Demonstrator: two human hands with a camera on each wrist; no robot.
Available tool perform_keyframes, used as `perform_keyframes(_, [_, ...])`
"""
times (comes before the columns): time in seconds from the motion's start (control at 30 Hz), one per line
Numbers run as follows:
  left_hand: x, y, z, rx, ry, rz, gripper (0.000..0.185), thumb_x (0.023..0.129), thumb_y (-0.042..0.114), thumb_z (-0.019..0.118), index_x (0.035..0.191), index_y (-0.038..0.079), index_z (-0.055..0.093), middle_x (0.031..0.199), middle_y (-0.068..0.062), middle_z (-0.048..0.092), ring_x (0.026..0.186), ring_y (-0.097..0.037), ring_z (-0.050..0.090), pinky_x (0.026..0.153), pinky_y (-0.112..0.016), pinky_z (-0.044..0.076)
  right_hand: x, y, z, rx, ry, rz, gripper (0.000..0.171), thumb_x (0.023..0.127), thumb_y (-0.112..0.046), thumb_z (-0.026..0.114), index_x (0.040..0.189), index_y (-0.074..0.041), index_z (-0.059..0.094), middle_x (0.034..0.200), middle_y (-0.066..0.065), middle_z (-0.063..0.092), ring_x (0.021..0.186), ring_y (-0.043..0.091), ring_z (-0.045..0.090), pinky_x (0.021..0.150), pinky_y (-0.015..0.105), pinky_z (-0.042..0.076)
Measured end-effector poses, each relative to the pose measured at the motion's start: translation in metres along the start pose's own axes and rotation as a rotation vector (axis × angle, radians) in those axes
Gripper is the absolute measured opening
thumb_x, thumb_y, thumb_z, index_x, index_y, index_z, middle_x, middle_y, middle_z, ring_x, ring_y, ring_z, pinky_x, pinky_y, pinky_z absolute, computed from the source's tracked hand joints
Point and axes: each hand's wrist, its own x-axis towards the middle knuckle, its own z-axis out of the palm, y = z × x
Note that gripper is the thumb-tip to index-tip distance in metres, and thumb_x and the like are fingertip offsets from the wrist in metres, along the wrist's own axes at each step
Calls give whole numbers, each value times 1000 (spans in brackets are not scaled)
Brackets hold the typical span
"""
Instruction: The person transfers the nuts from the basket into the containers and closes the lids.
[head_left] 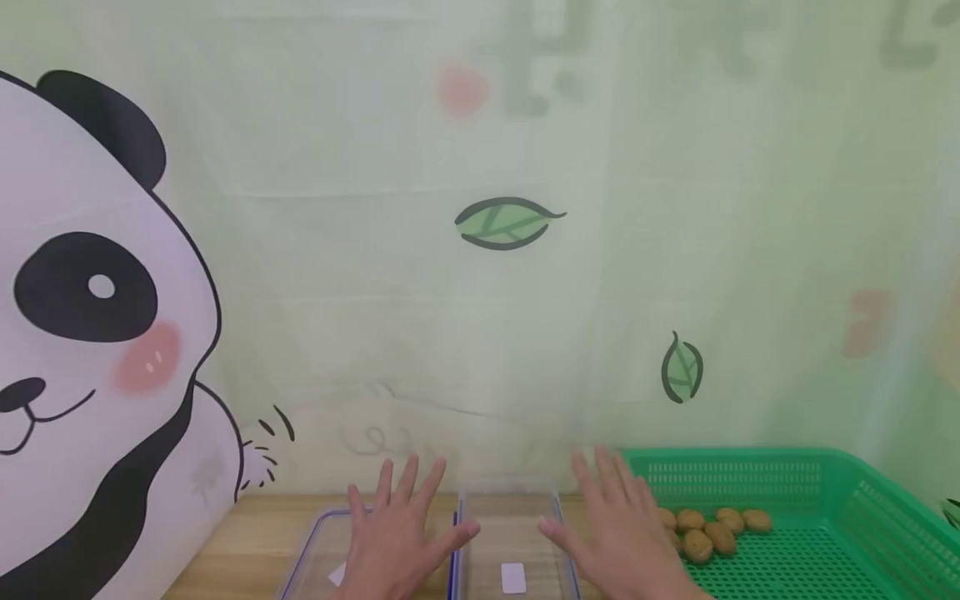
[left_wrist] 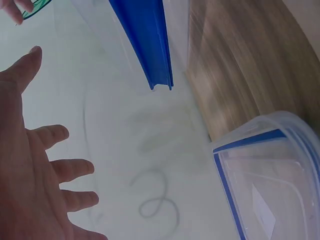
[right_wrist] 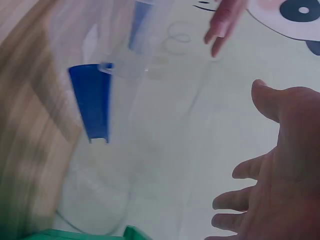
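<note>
**Open hands hovering over clear boxes, with little margin for a clean grab**

Nearest the camera, both hands are spreading wide and holding nothing. The left hand (head_left: pixel 393 533) is hanging, fingers fanned, over the lid (head_left: pixel 318 554), a clear one with a blue rim lying flat on the counter (head_left: pixel 240 542). The right hand (head_left: pixel 618 529) is reaching, fingers straight and thumb turned inward, over the right edge of the box (head_left: pixel 510 542) just beside the lid. Whether either palm is touching the plastic, I cannot tell.

The risk, as I judge it, is a slip or shove: the box is clear and light, so a flat hand coming down off-centre could be skidding it along the wood rather than gripping it. The right hand is also working just beside the green basket (head_left: pixel 825 533), so a wide sweep could be knocking its rim and jolting the walnuts (head_left: pixel 712 529) piled in its near corner. Behind everything, the wall with a panda (head_left: pixel 90 333) is standing close, leaving little room beyond the box.
</note>
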Motion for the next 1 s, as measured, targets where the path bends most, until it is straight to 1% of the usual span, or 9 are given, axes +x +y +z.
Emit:
perform_keyframes(0.2, [0,-1,0,-19,4,1,100,90,88,49,164,22,42,166,-20,37,152,-53,28,111,-91,12,-6,0,-23,21,16,-60,95,102,-67,56,165,0,31,168,32,24,153,55,21,121,75,24])
perform_keyframes(0.33, [2,-1,2,-74,-3,-8,99,91,85,53,164,20,42,165,-21,38,150,-54,31,110,-91,15,-7,1,-39,17,73,-119,91,103,-62,59,164,1,32,167,32,27,153,55,23,120,75,27])
perform_keyframes(0.43, [3,0,2,-139,-1,-24,98,90,82,58,163,18,43,164,-22,40,148,-55,35,110,-90,18,-6,3,-52,41,125,-158,88,104,-59,61,163,1,34,167,29,30,152,54,25,119,75,30])
perform_keyframes(0.53, [5,1,2,-222,12,-35,96,90,77,64,162,16,45,162,-24,43,145,-56,38,111,-88,22,-4,5,-64,85,145,-180,86,104,-56,62,164,-1,34,168,26,31,153,52,26,118,74,32])
perform_keyframes(0.67, [6,0,2,-331,48,-16,91,92,69,71,159,12,48,157,-25,49,141,-54,45,113,-82,30,1,10,-77,162,124,-184,84,104,-56,62,166,-7,32,170,22,29,154,49,24,117,74,33])
perform_keyframes(0.77, [7,0,2,-420,53,-24,89,92,63,75,158,9,49,154,-24,53,138,-51,50,111,-77,38,6,18,-83,217,98,-185,82,105,-54,62,166,-9,32,170,21,27,154,48,24,116,75,34])
perform_keyframes(0.9, [8,0,4,-518,21,-91,89,89,56,80,157,7,50,152,-25,55,135,-52,52,107,-74,45,13,30,-88,258,91,-220,77,106,-46,65,165,-6,35,169,22,31,153,48,28,116,75,34])
perform_keyframes(1.0, [9,0,5,-562,11,-123,88,88,52,83,156,6,51,150,-26,56,132,-53,54,105,-74,47,18,40,-92,269,107,-261,72,106,-39,68,162,-4,38,165,22,38,150,47,34,115,73,38])
